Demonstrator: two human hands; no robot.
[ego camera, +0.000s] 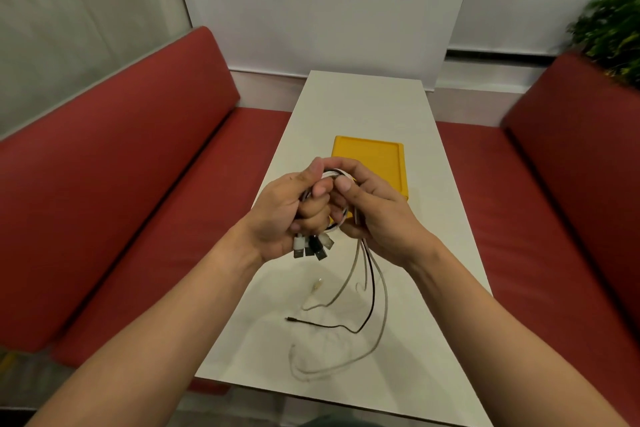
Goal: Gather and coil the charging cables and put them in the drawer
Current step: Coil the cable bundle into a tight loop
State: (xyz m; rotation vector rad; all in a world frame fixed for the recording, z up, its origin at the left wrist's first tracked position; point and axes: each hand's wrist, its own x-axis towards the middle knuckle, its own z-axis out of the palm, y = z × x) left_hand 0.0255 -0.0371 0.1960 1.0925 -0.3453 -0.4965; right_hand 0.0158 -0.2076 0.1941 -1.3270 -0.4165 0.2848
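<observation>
Red padded benches are running down both sides of a booth, with a pale wall standing at the far end and a green plant showing over the right bench back. Between the benches a long white table is stretching away from the person. A yellow box is sitting on it, partly hidden behind the hands. It is probably the drawer unit, though no open drawer is showing from this angle. Above the middle of the table both hands are working on the charging cables. The left hand is gripping the bundle with its fingers curled tight round it, and a cluster of plugs is sticking out below its palm. The right hand is pinching the top of a loop between thumb and curled fingers, just beside the left thumb. Several white strands and one black cable are hanging from under the right hand and trailing in loose curves over the near table, their small end connectors lying on the surface. Coiling seems to be under way, with much of the length not yet wound. Next the right hand will likely be needing to draw the loose tails up and lay them round the loop while the left is keeping the turns from springing open.
</observation>
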